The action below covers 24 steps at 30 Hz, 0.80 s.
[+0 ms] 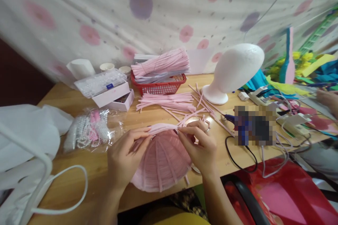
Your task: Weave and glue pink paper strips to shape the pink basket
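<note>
Pink ribbed dome (166,161) lies between the two hands near the front edge of the wooden table (97,172), just below the fingertips. At its far edge, the left hand (128,151) and right hand (199,146) pinch a pale pink strip (163,127) between thumbs and fingers. Beyond are loose pink stems (169,102), a red basket (161,88) and a white foam head (235,66).

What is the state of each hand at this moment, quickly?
Left hand: closed, fingers pinching the pale pink strip.
Right hand: closed, fingers pinching the same strip further right.
</note>
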Tool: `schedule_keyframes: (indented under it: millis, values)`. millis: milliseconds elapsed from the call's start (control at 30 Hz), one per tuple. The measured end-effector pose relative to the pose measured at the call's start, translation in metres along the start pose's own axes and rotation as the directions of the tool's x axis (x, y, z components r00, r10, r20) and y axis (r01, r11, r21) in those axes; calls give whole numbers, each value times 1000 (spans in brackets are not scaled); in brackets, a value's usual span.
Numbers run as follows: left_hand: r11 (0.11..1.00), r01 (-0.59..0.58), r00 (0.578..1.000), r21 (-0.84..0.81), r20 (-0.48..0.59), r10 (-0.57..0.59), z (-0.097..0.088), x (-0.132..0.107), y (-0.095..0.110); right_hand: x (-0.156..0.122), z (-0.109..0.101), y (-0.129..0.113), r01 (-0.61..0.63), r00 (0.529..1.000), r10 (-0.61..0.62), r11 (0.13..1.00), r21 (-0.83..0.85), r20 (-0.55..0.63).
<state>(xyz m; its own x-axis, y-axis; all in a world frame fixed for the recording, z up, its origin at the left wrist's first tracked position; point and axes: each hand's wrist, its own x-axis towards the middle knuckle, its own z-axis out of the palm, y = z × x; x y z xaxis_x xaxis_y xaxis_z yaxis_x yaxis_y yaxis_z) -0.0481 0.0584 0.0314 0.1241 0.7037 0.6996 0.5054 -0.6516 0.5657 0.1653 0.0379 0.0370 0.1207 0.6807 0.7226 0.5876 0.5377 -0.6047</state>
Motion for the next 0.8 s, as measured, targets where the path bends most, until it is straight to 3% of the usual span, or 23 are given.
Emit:
schedule_keyframes:
  millis: [200, 433, 633, 800]
  values:
    - [980, 169, 972, -108, -145, -184, 7, -9, 4, 0, 0, 5, -89, 996, 87, 991, 100, 27]
    - [965, 246, 931, -93, -254, -262, 11, -16, 2, -3, 0, 3, -60, 998, 60, 991, 119, 3]
    - [963, 190, 947, -189, -225, -231, 12, -13, -1, -5, -5, 10, -3, 999, -1, 997, 82, 55]
    - [1000, 23, 985, 1, -168, -22, 8, -8, -8, 0, -13, 14, 78, 986, -85, 995, 58, 141]
